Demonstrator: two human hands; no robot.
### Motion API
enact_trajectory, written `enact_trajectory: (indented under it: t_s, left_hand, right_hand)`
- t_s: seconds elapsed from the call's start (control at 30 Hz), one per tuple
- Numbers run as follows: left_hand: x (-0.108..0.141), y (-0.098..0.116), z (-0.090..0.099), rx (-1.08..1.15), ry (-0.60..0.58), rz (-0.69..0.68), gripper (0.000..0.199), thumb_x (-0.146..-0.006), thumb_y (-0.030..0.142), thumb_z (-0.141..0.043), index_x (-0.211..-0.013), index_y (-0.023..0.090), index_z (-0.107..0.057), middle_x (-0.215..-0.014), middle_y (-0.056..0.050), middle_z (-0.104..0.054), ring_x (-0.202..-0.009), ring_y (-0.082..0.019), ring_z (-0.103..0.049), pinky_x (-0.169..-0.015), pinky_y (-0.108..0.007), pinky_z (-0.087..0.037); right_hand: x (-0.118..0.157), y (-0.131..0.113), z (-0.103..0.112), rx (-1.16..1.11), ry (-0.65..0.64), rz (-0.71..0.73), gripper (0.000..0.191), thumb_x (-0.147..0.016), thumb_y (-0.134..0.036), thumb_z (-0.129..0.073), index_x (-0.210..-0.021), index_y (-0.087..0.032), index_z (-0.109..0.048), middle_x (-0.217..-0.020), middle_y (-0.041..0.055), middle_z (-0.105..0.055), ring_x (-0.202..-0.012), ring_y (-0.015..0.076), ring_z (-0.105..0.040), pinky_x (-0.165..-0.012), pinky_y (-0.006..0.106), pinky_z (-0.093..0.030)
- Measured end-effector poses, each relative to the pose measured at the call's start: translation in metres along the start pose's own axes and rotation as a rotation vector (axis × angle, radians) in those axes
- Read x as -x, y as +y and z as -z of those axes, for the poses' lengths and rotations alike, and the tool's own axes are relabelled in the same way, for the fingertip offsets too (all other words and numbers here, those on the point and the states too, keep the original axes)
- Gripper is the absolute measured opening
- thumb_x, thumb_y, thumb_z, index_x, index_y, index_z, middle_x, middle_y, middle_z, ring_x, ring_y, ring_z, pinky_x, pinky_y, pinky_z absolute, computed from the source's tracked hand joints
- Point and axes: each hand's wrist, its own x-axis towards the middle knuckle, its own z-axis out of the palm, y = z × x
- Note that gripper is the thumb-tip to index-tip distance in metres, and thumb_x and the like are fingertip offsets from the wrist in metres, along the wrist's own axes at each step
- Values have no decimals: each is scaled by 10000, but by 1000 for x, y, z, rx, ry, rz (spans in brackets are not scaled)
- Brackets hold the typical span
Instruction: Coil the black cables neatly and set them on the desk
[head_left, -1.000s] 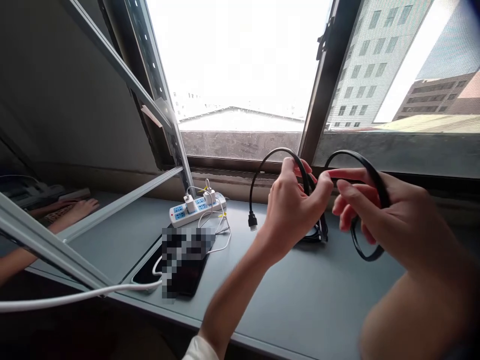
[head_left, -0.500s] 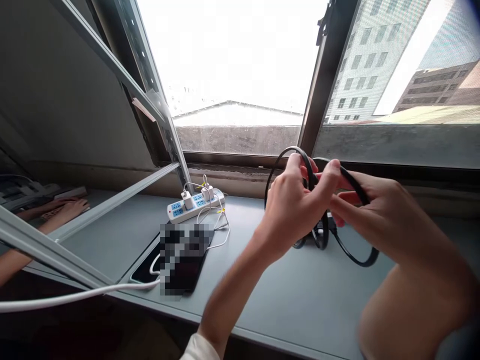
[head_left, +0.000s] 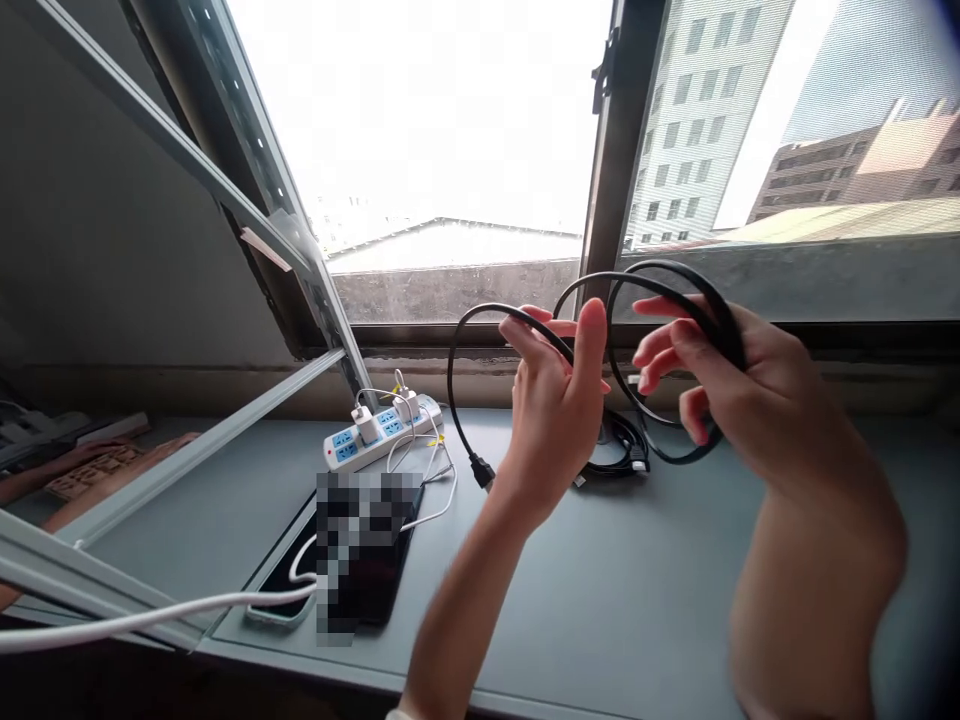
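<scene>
A black cable [head_left: 451, 372] runs between my two hands above the grey desk. My right hand [head_left: 757, 370] holds loops of it, gathered between thumb and palm, with the fingers curled loosely. Across my left hand [head_left: 551, 410] passes the end length, lying between the raised thumb and bent fingers. That end hangs down on the left with a black plug [head_left: 481, 470]. Behind my left wrist, a second coiled black cable [head_left: 630, 450] lies on the desk, partly hidden by the hand.
A white power strip [head_left: 382, 430] with two chargers and white cords stands left on the desk [head_left: 600, 600]. Near it lie a phone [head_left: 281, 610] and a dark, partly blurred device [head_left: 382, 580]. A metal frame [head_left: 217, 445] rises at left; another person's arms [head_left: 127, 480] show beyond it.
My hands have moved apart, drawing the cable out between them; its plug end now hangs left of my left hand. The camera view has shifted slightly, and the coil on the desk shows more.
</scene>
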Motion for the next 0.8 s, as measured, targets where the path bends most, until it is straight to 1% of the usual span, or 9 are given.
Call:
enact_trajectory:
  t_s: [0.1, 0.2, 0.27, 0.33, 0.47, 0.6, 0.7, 0.77, 0.8]
  left_hand:
    - [0, 0, 0, 3, -124, -16, 343, -841, 564, -432, -896, 229, -388, -732, 4, -578, -615, -133, -577, -607, -291, -459]
    - [0, 4, 1, -19, -193, -52, 365, -901, 529, -302, -818, 212, -462, -644, 8, -540, -594, -121, -546, -579, -263, -435]
    - [-1, 5, 3, -71, -166, -82, 420, -930, 473, -257, -739, 195, -508, -650, -6, -548, -616, -120, -548, -586, -252, -424]
    - [-4, 5, 7, -124, -145, -106, 416, -926, 436, -316, -688, 182, -543, -709, -21, -585, -657, -123, -561, -599, -242, -424]
    - [-12, 2, 18, -129, -205, -138, 352, -895, 401, -419, -744, 176, -643, -814, -41, -652, -723, -130, -592, -657, -238, -454]
    - [-15, 6, 33, -111, -176, -153, 373, -891, 393, -427, -703, 176, -665, -667, -38, -659, -647, -128, -608, -670, -254, -476]
    - [-13, 15, 43, -166, -93, -262, 310, -867, 383, -478, -691, 192, -646, -579, -12, -620, -592, -125, -591, -693, -276, -476]
    - [-10, 19, 48, -232, -52, -356, 173, -819, 364, -563, -815, 209, -640, -678, -10, -645, -692, -142, -610, -772, -301, -469]
    - [-10, 20, 50, -276, -52, -397, 186, -785, 355, -608, -913, 221, -627, -788, -20, -663, -786, -160, -615, -817, -318, -459]
  right_hand:
    - [3, -4, -2, 24, -80, -16, 286, -856, -413, -550, -1019, -187, -615, -531, -42, -493, -362, 48, -401, -273, 115, -284]
    - [7, -7, -5, 35, -200, -36, 254, -864, -425, -540, -961, -197, -596, -425, -73, -444, -325, 42, -368, -300, 117, -268]
    - [9, -7, -7, 48, -253, -36, 234, -850, -425, -554, -889, -195, -581, -439, -66, -476, -328, 51, -389, -304, 130, -273]
    - [9, -6, -8, 68, -282, -15, 236, -780, -406, -641, -818, -184, -570, -491, -58, -502, -355, 61, -410, -314, 147, -300]
    - [5, -2, -5, 103, -317, 36, 235, -696, -328, -715, -831, -167, -611, -529, -57, -482, -414, 74, -423, -348, 165, -327]
    - [-2, -1, 3, 160, -265, 35, 199, -797, -230, -565, -954, -162, -666, -473, -63, -455, -432, 82, -436, -427, 183, -366]
    - [-6, 0, 7, 140, -179, 13, 231, -782, -177, -517, -927, -158, -695, -450, -67, -422, -405, 74, -412, -434, 192, -359]
    - [-7, 1, 8, 132, -86, 8, 236, -757, -173, -519, -896, -156, -709, -456, -63, -423, -382, 67, -382, -396, 191, -315]
    - [-7, 1, 8, 134, -39, 15, 232, -743, -171, -527, -876, -153, -715, -457, -62, -422, -374, 63, -362, -378, 190, -285]
